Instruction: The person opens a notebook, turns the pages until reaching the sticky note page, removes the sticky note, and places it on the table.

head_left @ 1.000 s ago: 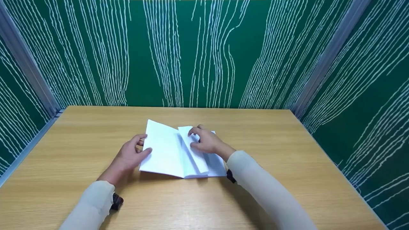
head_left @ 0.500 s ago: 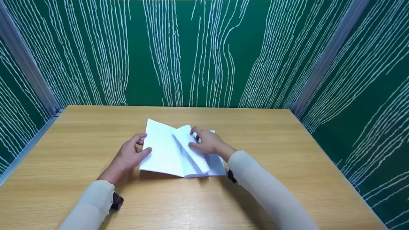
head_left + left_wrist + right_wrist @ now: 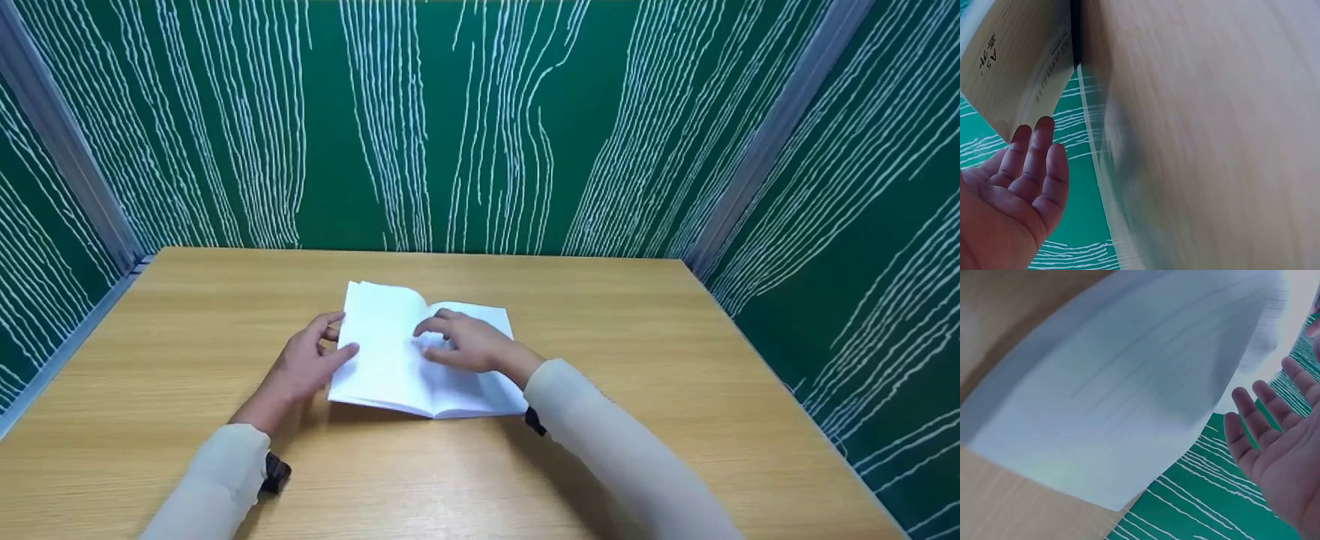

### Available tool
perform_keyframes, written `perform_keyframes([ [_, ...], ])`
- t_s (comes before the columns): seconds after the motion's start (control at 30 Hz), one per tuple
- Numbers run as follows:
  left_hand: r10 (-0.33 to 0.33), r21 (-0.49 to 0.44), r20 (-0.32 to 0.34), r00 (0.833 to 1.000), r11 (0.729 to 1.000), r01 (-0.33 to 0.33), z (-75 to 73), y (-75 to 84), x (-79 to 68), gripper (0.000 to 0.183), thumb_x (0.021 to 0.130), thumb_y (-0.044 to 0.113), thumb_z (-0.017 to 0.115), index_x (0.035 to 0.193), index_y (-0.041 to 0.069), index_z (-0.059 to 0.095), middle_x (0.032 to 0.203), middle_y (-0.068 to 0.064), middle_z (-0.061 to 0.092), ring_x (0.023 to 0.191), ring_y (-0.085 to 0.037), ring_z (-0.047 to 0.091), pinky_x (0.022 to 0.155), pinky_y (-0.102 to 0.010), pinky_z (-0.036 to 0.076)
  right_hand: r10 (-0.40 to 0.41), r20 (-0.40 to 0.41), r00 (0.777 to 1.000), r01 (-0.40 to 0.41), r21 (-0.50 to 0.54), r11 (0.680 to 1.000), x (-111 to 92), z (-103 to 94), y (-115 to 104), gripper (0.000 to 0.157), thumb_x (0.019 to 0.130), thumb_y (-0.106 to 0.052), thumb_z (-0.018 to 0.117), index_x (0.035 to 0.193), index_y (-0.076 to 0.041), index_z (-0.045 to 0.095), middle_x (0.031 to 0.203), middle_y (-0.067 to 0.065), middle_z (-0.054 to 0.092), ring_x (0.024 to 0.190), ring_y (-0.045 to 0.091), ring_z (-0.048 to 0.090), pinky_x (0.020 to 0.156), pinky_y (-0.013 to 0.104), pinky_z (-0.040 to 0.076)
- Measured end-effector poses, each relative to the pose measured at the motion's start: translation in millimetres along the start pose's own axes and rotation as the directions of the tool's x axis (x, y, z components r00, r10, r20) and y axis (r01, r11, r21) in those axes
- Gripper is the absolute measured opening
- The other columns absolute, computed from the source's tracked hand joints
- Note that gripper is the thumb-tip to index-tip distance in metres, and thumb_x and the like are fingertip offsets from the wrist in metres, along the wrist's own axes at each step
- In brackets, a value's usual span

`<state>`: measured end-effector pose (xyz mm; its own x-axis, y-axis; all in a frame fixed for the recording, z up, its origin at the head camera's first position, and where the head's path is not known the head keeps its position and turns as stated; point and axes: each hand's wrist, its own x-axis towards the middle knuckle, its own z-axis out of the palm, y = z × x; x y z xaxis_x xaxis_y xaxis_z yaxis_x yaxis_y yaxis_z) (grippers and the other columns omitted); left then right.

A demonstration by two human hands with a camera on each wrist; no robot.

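An open notebook (image 3: 386, 330) with white pages lies tilted on the wooden table, its left half lifted. My left hand (image 3: 309, 364) holds the left edge, thumb over the page. In the left wrist view the fingers of my left hand (image 3: 1022, 185) are at the cover (image 3: 1027, 62), which carries printed lettering. Over the centre fold, my right hand (image 3: 469, 343) has its fingers loosely bent and pinches no page. From the right wrist, my right hand (image 3: 1283, 439) shows spread fingers beside the ruled page (image 3: 1117, 394); whether the fingertips touch paper, I cannot tell.
The wooden table (image 3: 630, 322) extends around the notebook. Green panels (image 3: 480, 150) with white wavy lines stand behind it and at both sides, with grey posts (image 3: 780, 135) at the corners. A dark device (image 3: 276, 472) is strapped at the left wrist.
The raised page that my right hand had at the right has gone over to the left half. My right hand has moved left and now pinches nothing. The left hand stays at the edge.
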<state>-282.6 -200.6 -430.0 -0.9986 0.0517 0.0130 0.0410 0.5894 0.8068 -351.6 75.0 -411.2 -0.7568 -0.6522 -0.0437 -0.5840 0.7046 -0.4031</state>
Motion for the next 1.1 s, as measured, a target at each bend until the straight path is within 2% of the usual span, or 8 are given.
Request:
perform_keyframes([
  [0.13, 0.019, 0.04, -0.002, 1.0, 0.999, -0.019, 0.8, 1.5, -0.6, 0.068, 0.088, 0.032, 0.069, 0.146, 0.021, 0.036, 0.127, -0.007, 0.048, 0.099, -0.024, 0.049, 0.081, -0.03, 0.046, 0.014, -0.011, 1.0, -0.014, -0.033, 0.999, -1.4, -2.6, 4.7, 0.039, 0.093, -0.047, 0.055, 0.129, -0.033, 0.055, 0.139, 0.0, 0.049, 0.116, 0.022, 0.052, 0.103, 0.044, 0.044],
  [0.27, 0.016, 0.046, 0.003, 1.0, 0.999, -0.016, 1.9, 1.0, 0.0, 0.067, 0.087, 0.026, 0.07, 0.145, 0.022, 0.039, 0.128, -0.006, 0.048, 0.101, -0.023, 0.05, 0.085, -0.032, 0.048, 0.043, -0.057, 0.997, -0.045, -0.027, 0.999, -3.7, -7.7, 18.6, 0.039, 0.093, -0.044, 0.056, 0.128, -0.027, 0.056, 0.134, 0.004, 0.053, 0.115, 0.023, 0.054, 0.102, 0.045, 0.044],
  [0.4, 0.007, 0.058, 0.005, 1.0, 0.998, -0.007, 1.6, 0.5, -0.4, 0.064, 0.087, 0.024, 0.069, 0.144, 0.022, 0.04, 0.132, -0.007, 0.047, 0.102, -0.023, 0.051, 0.087, -0.032, 0.049, 0.12, -0.089, 0.989, -0.123, -0.028, 0.992, -5.6, -10.7, 36.7, 0.038, 0.09, -0.041, 0.06, 0.125, -0.024, 0.059, 0.127, 0.005, 0.057, 0.11, 0.023, 0.056, 0.098, 0.044, 0.046],
  [0.47, 0.003, 0.063, 0.007, 1.0, 0.998, -0.004, 1.5, 1.2, -1.4, 0.064, 0.087, 0.024, 0.068, 0.144, 0.023, 0.04, 0.133, -0.007, 0.047, 0.103, -0.023, 0.051, 0.086, -0.032, 0.049, 0.181, -0.097, 0.979, -0.185, -0.039, 0.982, -6.7, -10.5, 45.1, 0.039, 0.088, -0.041, 0.062, 0.124, -0.024, 0.06, 0.126, 0.004, 0.057, 0.11, 0.023, 0.054, 0.097, 0.044, 0.046],
  [0.57, 0.014, 0.064, 0.004, 1.0, 0.998, -0.014, 2.3, 0.9, -1.5, 0.063, 0.087, 0.022, 0.068, 0.144, 0.021, 0.041, 0.131, -0.008, 0.047, 0.101, -0.023, 0.052, 0.085, -0.032, 0.049, 0.266, -0.117, 0.957, -0.275, -0.07, 0.959, -8.5, -9.9, 56.1, 0.043, 0.086, -0.042, 0.064, 0.124, -0.024, 0.062, 0.131, 0.005, 0.054, 0.118, 0.026, 0.048, 0.102, 0.048, 0.041],
  [0.73, 0.04, 0.058, -0.008, 0.999, 0.998, -0.039, 2.3, -0.9, -0.2, 0.062, 0.086, 0.019, 0.069, 0.142, 0.016, 0.043, 0.127, -0.009, 0.049, 0.098, -0.022, 0.053, 0.083, -0.031, 0.048, 0.359, -0.166, 0.918, -0.383, -0.139, 0.913, -9.0, -10.8, 67.3, 0.05, 0.083, -0.047, 0.066, 0.127, -0.023, 0.061, 0.138, 0.006, 0.048, 0.123, 0.028, 0.036, 0.105, 0.05, 0.035],
  [0.9, 0.022, 0.057, -0.004, 1.0, 0.998, -0.021, 1.9, -0.5, -0.5, 0.063, 0.086, 0.02, 0.068, 0.143, 0.019, 0.042, 0.129, -0.008, 0.048, 0.101, -0.023, 0.053, 0.086, -0.032, 0.048, 0.434, -0.156, 0.887, -0.456, -0.151, 0.877, -8.7, -10.6, 74.3, 0.063, 0.081, -0.052, 0.067, 0.135, -0.021, 0.055, 0.14, 0.008, 0.043, 0.123, 0.03, 0.032, 0.104, 0.051, 0.034],
  [1.1, 0.013, 0.061, 0.004, 1.0, 0.998, -0.013, 2.5, -0.8, -0.9, 0.063, 0.087, 0.021, 0.068, 0.144, 0.021, 0.041, 0.131, -0.008, 0.048, 0.1, -0.023, 0.053, 0.086, -0.033, 0.048, 0.488, -0.098, 0.867, -0.498, -0.155, 0.853, -9.9, -10.0, 81.3, 0.076, 0.079, -0.058, 0.067, 0.142, -0.021, 0.048, 0.146, 0.012, 0.037, 0.129, 0.033, 0.028, 0.106, 0.054, 0.033],
])
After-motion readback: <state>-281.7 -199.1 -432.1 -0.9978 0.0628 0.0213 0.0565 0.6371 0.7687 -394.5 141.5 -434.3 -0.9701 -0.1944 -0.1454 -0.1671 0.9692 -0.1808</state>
